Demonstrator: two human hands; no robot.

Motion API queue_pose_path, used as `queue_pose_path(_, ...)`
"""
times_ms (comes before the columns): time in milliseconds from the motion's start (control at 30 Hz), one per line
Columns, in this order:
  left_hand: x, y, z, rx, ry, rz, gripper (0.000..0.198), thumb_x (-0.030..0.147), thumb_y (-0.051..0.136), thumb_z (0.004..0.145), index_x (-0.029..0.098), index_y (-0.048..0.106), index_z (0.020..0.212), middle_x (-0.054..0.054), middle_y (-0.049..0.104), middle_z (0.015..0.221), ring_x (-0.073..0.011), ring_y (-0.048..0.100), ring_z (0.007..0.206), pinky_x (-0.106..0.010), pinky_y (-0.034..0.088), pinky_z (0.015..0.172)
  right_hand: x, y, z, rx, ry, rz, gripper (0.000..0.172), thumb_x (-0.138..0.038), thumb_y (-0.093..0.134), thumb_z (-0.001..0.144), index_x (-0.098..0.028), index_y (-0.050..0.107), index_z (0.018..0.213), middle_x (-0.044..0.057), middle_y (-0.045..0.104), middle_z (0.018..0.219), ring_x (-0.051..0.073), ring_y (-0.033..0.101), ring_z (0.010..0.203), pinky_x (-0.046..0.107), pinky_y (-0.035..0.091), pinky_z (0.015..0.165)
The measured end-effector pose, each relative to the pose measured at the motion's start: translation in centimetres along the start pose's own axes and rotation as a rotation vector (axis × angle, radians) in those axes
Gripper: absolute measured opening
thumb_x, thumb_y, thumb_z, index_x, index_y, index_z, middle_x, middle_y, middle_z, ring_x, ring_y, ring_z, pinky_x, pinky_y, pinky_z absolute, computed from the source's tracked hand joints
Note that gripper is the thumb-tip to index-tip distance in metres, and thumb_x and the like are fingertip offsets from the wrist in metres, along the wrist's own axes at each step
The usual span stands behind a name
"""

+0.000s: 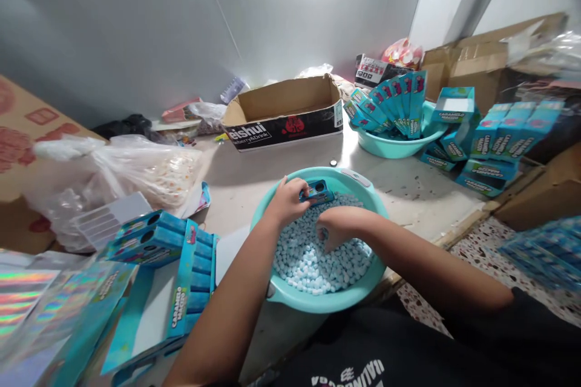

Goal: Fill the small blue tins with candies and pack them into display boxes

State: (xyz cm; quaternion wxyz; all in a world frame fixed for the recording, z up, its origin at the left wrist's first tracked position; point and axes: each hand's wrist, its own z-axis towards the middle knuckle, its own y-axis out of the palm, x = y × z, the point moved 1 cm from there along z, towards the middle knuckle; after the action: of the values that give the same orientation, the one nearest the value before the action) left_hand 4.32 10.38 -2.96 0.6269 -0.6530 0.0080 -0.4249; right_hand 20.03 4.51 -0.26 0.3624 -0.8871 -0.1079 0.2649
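A teal basin (290, 296) in front of me holds a heap of small pale-blue candies (313, 263). Over the basin, my left hand (287, 201) is closed round a small blue candy box (316, 192), held level with its round holes facing up. My right hand (338, 227) is bunched knuckles-up with its fingertips down in the candies; what they pinch is hidden.
At my left lies an open blue display carton (181, 266) with small boxes (152, 237) on it, shiny holographic sheets (27, 296) and plastic bags (118, 175). Behind are a cardboard tray (284, 112), a second teal basin (394, 145) of blue boxes, and stacked blue cartons (494, 139).
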Motion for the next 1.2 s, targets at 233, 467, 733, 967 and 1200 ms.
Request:
queue_pose_path(233, -0.2, -0.1, 0.1, 0.074, 0.028, -0.017, 0.028, 0.026, 0.073, 0.075, 0.02, 0.055, 0.095, -0.006, 0.065, 0.094, -0.0243, 0.061, 0.092, -0.044, 0.049, 0.096, 0.3, 0.2, -0.1, 0.01, -0.012, 0.038, 0.045, -0.049, 0.082, 0.066, -0.022, 0.078, 0.103, 0.004, 0.074, 0.092, 0.023, 0.065, 0.08, 0.03, 0.046, 0.072)
queue_pose_path(467, 2.0, -6.5, -5.1, 0.553, -0.005, 0.059, 0.043, 0.029, 0.069, 0.086, 0.022, 0.053, 0.126, -0.01, 0.064, 0.125, -0.0255, 0.059, 0.12, -0.053, 0.035, 0.117, 0.5, 0.6, -0.1, 0.027, 0.043, 0.025, 0.048, -0.044, 0.077, 0.07, -0.024, 0.073, 0.113, 0.004, 0.073, 0.101, 0.023, 0.066, 0.085, 0.029, 0.042, 0.065)
queue_pose_path(733, 1.7, -8.9, -15.0, 0.928, -0.372, -0.156, 0.054, 0.037, 0.069, 0.087, 0.024, 0.048, 0.134, -0.012, 0.06, 0.127, -0.0243, 0.064, 0.11, -0.043, 0.054, 0.099, 0.4, 0.7, -0.5, 0.045, 0.039, 0.045, 0.041, -0.046, 0.067, 0.08, -0.024, 0.069, 0.114, 0.007, 0.071, 0.105, 0.024, 0.065, 0.089, 0.032, 0.041, 0.065)
queue_pose_path(967, -1.7, -4.3, -16.3, 0.892, -0.471, -0.27, 0.054, 0.038, 0.067, 0.088, 0.022, 0.048, 0.136, -0.015, 0.055, 0.139, -0.027, 0.059, 0.124, -0.046, 0.049, 0.108, 0.9, 1.0, -0.4, 0.085, -0.004, 0.055, 0.044, -0.053, 0.064, 0.081, -0.024, 0.067, 0.115, 0.009, 0.062, 0.119, 0.027, 0.062, 0.101, 0.036, 0.048, 0.081)
queue_pose_path(1200, -3.6, -1.8, -18.5, 0.83, -0.407, -0.17, 0.043, 0.039, 0.054, 0.096, 0.023, 0.051, 0.136, -0.013, 0.05, 0.147, -0.0262, 0.043, 0.142, -0.046, 0.033, 0.121, 1.1, 1.2, -0.4, 0.064, -0.005, 0.056, 0.084, -0.065, 0.075, 0.066, -0.032, 0.053, 0.14, 0.01, 0.041, 0.148, 0.037, 0.04, 0.137, 0.044, 0.044, 0.103)
